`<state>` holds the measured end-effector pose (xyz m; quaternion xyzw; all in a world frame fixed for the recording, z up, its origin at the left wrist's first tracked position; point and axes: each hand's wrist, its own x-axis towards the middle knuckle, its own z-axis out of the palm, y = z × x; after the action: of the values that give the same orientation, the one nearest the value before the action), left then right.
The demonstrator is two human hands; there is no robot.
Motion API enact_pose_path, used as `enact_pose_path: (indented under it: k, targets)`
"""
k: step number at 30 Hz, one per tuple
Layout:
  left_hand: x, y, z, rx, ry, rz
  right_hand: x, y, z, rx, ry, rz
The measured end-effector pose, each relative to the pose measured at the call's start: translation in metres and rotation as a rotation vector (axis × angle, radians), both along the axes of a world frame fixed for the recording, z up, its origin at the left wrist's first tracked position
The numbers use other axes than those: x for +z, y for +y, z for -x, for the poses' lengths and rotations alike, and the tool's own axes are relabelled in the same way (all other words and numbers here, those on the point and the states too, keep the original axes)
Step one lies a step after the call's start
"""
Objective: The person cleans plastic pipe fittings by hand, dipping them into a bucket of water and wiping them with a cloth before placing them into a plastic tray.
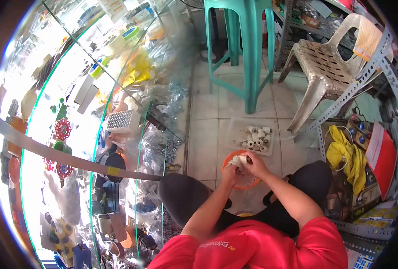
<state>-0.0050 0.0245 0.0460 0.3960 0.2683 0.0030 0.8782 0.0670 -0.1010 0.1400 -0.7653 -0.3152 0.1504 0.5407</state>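
Both hands meet above an orange basin (240,184) on the tiled floor between the knees. My left hand (231,172) is closed on a whitish cloth (239,161). From the other side my right hand (254,166) has its fingers curled at the cloth and a small dark-ended piece, too small to make out. Just beyond the basin is a clear plastic tub (246,124) holding several white cylindrical fittings (255,138).
Glass shelves (95,157) packed with goods stand along the left. Ahead is a green plastic stool (251,67). A worn plastic chair (326,62) and a metal rack (351,96) stand to the right, near a yellow cloth (347,157).
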Motion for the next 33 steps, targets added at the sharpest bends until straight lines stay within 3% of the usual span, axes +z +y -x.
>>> enact_pose_path:
  k: [2, 5, 8, 11, 14, 18, 20, 23, 26, 29, 32, 33]
  targets:
    - [0.043, -0.007, 0.001, 0.014, 0.012, -0.285, 0.013, 0.001, -0.003, -0.026, 0.034, 0.014]
    - [0.042, -0.007, -0.001, -0.081, 0.019, -0.743, 0.0, -0.006, -0.013, -0.048, 0.11, 0.048]
    - [0.065, -0.003, -0.002, -0.134, -0.025, -0.737, 0.0, -0.009, -0.016, -0.012, 0.331, 0.065]
    - [0.033, 0.0, -0.003, -0.045, 0.004, -0.332, 0.008, -0.007, -0.013, 0.028, 0.161, 0.024]
    - [0.024, 0.001, -0.004, 0.021, -0.032, -0.026, 0.003, -0.006, -0.013, 0.029, 0.366, -0.055]
    - [0.068, -0.006, 0.002, -0.126, -0.149, -0.745, 0.004, -0.015, -0.027, -0.031, 0.782, 0.228]
    - [0.077, -0.006, 0.002, -0.18, -0.06, -0.889, 0.005, -0.017, -0.03, -0.022, 0.848, 0.424]
    - [0.042, -0.002, -0.001, -0.117, 0.061, -0.89, 0.0, -0.012, -0.009, -0.047, 0.488, 0.201]
    - [0.039, 0.002, -0.002, -0.09, 0.111, -0.494, -0.008, -0.011, -0.006, 0.031, 0.33, 0.169]
    - [0.05, -0.001, -0.006, 0.008, 0.245, -0.129, 0.001, -0.005, -0.01, 0.174, -0.135, 0.04]
    - [0.041, -0.001, -0.007, 0.041, 0.228, 0.059, 0.007, -0.001, -0.004, 0.176, -0.08, 0.05]
    - [0.034, 0.001, -0.005, -0.015, 0.209, -0.163, 0.012, 0.0, -0.001, 0.141, -0.082, 0.06]
